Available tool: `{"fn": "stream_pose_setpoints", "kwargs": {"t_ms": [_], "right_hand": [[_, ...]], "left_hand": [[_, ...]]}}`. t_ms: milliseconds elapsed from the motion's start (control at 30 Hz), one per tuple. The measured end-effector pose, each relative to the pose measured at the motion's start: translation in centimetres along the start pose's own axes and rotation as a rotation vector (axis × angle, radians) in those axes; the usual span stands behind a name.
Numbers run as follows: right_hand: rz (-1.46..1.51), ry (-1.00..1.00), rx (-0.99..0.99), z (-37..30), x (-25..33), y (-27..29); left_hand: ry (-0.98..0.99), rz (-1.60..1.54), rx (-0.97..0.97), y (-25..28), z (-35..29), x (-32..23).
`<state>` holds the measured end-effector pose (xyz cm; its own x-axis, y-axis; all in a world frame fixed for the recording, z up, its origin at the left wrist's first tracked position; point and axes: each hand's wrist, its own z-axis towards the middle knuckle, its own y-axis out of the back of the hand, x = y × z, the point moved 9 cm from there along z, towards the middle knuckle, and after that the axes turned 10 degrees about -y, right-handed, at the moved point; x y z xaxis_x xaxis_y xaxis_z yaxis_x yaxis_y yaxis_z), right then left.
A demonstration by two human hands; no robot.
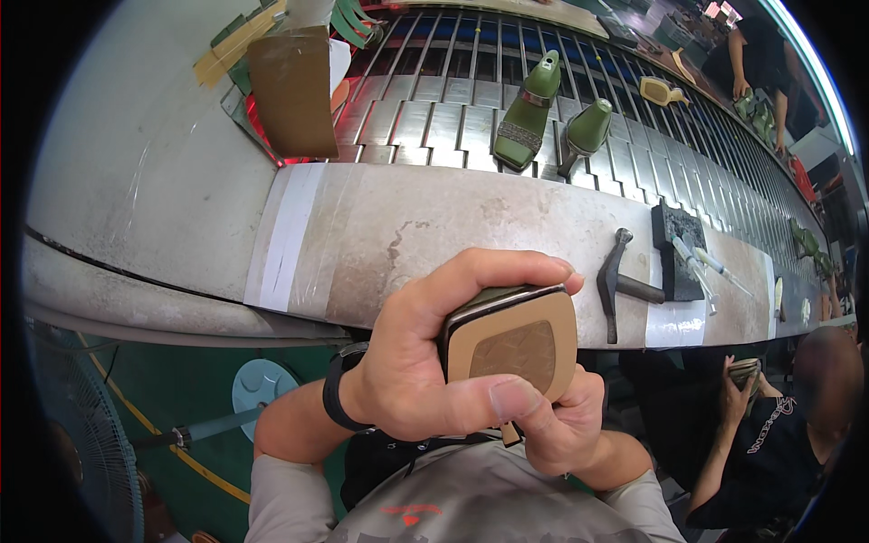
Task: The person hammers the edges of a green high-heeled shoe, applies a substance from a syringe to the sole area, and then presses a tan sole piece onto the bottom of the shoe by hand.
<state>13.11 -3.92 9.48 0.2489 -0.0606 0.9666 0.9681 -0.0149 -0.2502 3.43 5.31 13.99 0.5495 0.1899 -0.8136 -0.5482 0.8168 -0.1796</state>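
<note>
A shoe [518, 351] is held up close, its tan sole with a brown patterned patch turned toward me. My left hand [412, 362] is wrapped around its front, fingers over the far edge and thumb pressed on the sole. Lower down, my right hand [566, 425] is closed around the rear part, close to a narrow heel tip [511, 434]. The shoe's upper is mostly hidden by my hands and the sole. Beyond them on the bench lies a hammer [612, 281] with a dark head.
A dark block [677, 249] with syringes [711, 262] sits right of the hammer on the bench [489, 204]. Green shoes on lasts [523, 122] stand on the slatted metal conveyor [398, 118]. A brown board [294, 95] leans at far left. A co-worker [769, 434] sits at lower right holding a shoe.
</note>
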Motion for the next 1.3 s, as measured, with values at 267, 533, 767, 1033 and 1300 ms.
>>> {"fn": "stream_pose_setpoints", "kwargs": {"t_ms": [267,533,767,1033,1300], "right_hand": [[-0.002,-0.009,0.008,-0.4,0.2,-0.1],[0.084,-0.044,-0.012,-0.8,-0.7,1.0],[-0.002,-0.023,-0.052,-0.2,0.4,1.3],[0.018,-0.083,-0.141,1.0,1.0,2.7],[0.138,-0.222,-0.075,4.8,0.4,5.2]], "left_hand": [[0.184,-0.04,-0.133,-0.4,-0.5,-0.1],[0.12,0.027,0.0,-1.0,0.1,-0.1],[0.163,0.023,0.028,-1.2,0.9,0.1],[0.123,-0.178,-0.005,-0.5,2.7,2.3],[0.041,-0.152,-0.004,1.9,6.0,4.5]]}}
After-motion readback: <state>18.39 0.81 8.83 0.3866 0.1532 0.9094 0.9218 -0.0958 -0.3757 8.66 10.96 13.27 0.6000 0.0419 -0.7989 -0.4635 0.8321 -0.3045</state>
